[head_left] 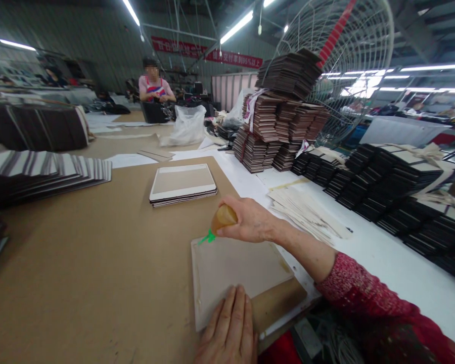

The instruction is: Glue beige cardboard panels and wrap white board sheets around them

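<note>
Right hand (250,220) clamps an amber bottle (224,217); left hand (229,326) lies flat on a beige panel (237,268).

Tube lights (236,28) glow (several at a slant) near a ribbed wall (79,38) and red banner (235,57).

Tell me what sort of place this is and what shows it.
Most likely a factory workshop: bundled brown panels are piled high on the worktable, a large caged fan stands behind them, and a red banner with white lettering hangs at the back.
</note>
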{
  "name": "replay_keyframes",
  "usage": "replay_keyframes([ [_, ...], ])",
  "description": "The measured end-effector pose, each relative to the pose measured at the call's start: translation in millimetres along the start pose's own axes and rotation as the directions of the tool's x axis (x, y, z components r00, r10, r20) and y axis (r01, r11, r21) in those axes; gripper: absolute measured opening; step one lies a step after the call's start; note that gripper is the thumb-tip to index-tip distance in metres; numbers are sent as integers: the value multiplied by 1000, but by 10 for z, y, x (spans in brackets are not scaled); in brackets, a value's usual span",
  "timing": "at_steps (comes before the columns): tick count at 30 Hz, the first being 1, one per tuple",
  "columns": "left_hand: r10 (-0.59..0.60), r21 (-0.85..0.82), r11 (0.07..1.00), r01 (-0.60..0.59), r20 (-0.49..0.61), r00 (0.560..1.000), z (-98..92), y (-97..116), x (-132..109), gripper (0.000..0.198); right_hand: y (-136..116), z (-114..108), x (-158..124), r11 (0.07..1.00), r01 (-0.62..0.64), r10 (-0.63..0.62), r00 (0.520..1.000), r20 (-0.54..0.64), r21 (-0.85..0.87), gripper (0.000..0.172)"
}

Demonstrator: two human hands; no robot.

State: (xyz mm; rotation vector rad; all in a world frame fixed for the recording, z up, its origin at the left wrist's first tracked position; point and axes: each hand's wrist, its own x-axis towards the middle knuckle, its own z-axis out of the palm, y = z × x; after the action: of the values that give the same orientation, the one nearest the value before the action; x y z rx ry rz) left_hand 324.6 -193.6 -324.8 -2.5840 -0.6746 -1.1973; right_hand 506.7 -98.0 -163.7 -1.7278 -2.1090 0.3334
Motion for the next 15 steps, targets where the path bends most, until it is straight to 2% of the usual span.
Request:
replay_keyframes([
  [6, 10, 14, 1000, -10, 10, 1000, 6, -6, -13, 34, -67, 30, 35, 999, 21, -20, 1000, 5, -27, 49],
  [9, 4, 15, 1000, -4, -6, 1000, 8, -2, 1, 34, 2, -23, -11, 1000, -1, 1, 1000, 4, -15, 48],
  [15, 9, -9, 1000, -9, 4, 1000, -6, -9, 11, 33, 233, -198, -194, 991, -128, 127, 991, -32, -42, 46],
])
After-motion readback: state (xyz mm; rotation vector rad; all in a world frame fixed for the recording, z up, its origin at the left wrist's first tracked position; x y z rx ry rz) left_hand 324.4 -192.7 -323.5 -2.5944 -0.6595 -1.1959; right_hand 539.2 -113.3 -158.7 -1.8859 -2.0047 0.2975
